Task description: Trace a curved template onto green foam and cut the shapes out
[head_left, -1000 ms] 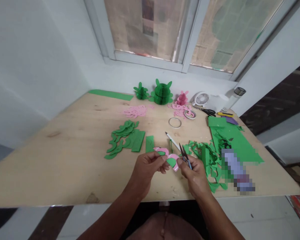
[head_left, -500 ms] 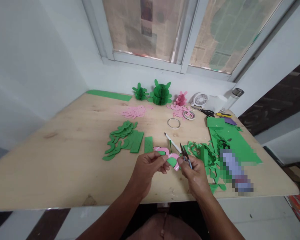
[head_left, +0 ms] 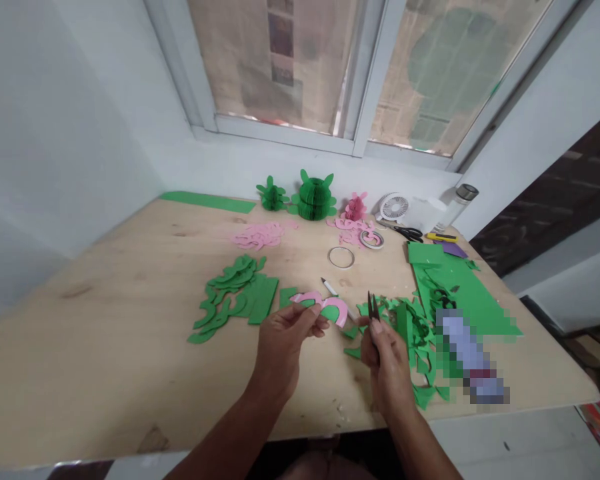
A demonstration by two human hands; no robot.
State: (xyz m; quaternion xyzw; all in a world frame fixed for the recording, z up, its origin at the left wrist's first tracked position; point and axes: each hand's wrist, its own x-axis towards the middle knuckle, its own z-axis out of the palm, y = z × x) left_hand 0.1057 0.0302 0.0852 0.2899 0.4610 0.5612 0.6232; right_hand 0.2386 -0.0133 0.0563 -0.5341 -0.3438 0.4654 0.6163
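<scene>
Between the thumb and fingers of my left hand (head_left: 291, 333) is a pink and green paper piece (head_left: 336, 311) with curved edges and dark outlines. My right hand (head_left: 387, 353) is closed around small scissors (head_left: 373, 307), their blades pointing away from me and slightly apart. The scissors are to the right of the paper piece, not touching it. Just beyond the hands lies a white pen (head_left: 329, 287), partly hidden. Green paper scraps (head_left: 420, 327) are spread beside my right hand. To the left are stacked green cutouts (head_left: 235, 273) and a green folded piece (head_left: 263, 299).
Pink cutouts (head_left: 260, 235), tape rolls (head_left: 371, 239) and black scissors (head_left: 407, 232) lie farther back. Green paper figures (head_left: 315, 197), a pink figure (head_left: 355, 207), a white fan (head_left: 394, 207) and a bottle (head_left: 457, 203) stand by the wall. Green sheets (head_left: 475, 300) lie right.
My right hand has let go of the paper piece's right end and moved apart from it, turning the scissors more upright. My left hand still holds the piece. The view has shifted slightly.
</scene>
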